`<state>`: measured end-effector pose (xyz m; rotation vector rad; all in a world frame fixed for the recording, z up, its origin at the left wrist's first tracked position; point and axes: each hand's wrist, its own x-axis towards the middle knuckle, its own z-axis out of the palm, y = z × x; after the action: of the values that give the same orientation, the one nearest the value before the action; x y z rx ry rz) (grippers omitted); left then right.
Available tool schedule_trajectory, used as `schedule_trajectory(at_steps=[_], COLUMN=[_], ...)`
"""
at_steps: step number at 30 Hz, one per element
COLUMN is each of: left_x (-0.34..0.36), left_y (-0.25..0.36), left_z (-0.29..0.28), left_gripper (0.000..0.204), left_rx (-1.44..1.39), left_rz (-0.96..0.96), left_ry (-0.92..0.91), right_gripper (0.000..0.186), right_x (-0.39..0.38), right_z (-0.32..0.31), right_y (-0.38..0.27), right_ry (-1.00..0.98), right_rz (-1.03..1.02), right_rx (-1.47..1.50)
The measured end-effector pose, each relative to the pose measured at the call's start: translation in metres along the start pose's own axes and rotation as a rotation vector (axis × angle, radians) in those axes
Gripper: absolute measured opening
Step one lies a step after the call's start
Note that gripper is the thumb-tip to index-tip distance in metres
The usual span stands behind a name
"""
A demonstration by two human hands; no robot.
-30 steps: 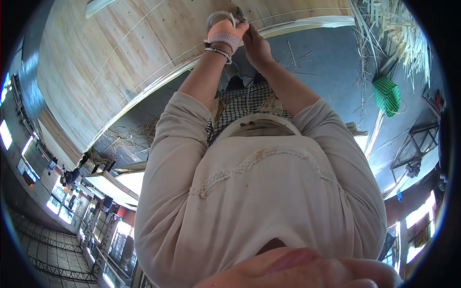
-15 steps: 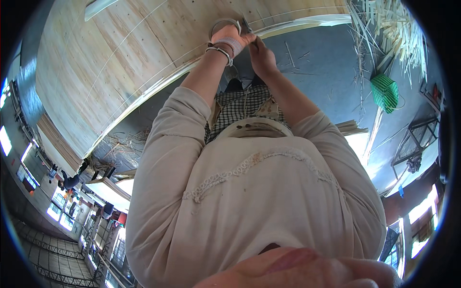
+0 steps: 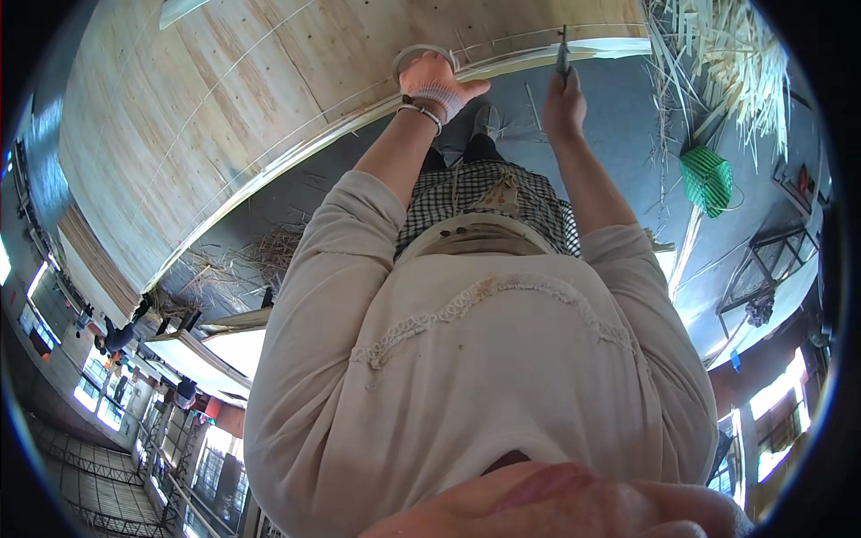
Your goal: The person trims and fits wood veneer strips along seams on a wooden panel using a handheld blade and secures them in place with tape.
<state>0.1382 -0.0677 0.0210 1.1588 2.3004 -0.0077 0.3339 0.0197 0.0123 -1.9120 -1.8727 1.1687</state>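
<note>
Near the front edge of a large pale plywood sheet (image 3: 269,85), my left hand (image 3: 437,87) has its fingers on a ring-shaped roll, apparently tape (image 3: 413,56). A light glove-like wrap covers the palm, and the thumb sticks out to the right. The fingertips are partly hidden by the hand itself. Farther right, past the sheet's edge, my right hand (image 3: 565,106) is closed round a slim dark knife (image 3: 563,56), its tip pointing away from me. Thin pale lines run across the plywood.
A heap of pale wood strips (image 3: 735,63) hangs at the far right, above a green woven bag (image 3: 706,182). A dark metal frame (image 3: 762,269) stands beyond it. Loose scraps (image 3: 278,251) lie on the grey floor at left. Stacked sheets (image 3: 99,260) are farther left.
My right hand has moved right, away from my left hand, with the knife now upright in it. My left hand stays at the roll, its thumb now stretched out.
</note>
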Motion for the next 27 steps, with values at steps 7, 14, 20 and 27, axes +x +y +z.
schedule_trajectory(at_steps=[7,14,20,27], left_x=[0.007,0.024,0.026,0.043], left_y=[-0.001,-0.008,-0.022,-0.029], left_z=[0.011,0.000,-0.017,-0.007], left_gripper=[0.040,0.036,0.038,0.044], left_rx=[-0.227,-0.469,-0.453,-0.292], left_rz=[-0.009,-0.006,0.018,-0.099], left_ry=[0.380,0.340,0.126,-0.034], right_gripper=[0.047,0.052,0.053,0.055], right_x=[-0.040,-0.025,-0.031,-0.037], right_z=[0.006,0.091,0.107,0.116], right_y=[0.002,0.002,-0.044,-0.046], right_ry=[-0.306,-0.293,-0.331,-0.295], right_rz=[-0.171,-0.503,-0.227,-0.245], right_rx=[0.066,0.027,0.139,0.062])
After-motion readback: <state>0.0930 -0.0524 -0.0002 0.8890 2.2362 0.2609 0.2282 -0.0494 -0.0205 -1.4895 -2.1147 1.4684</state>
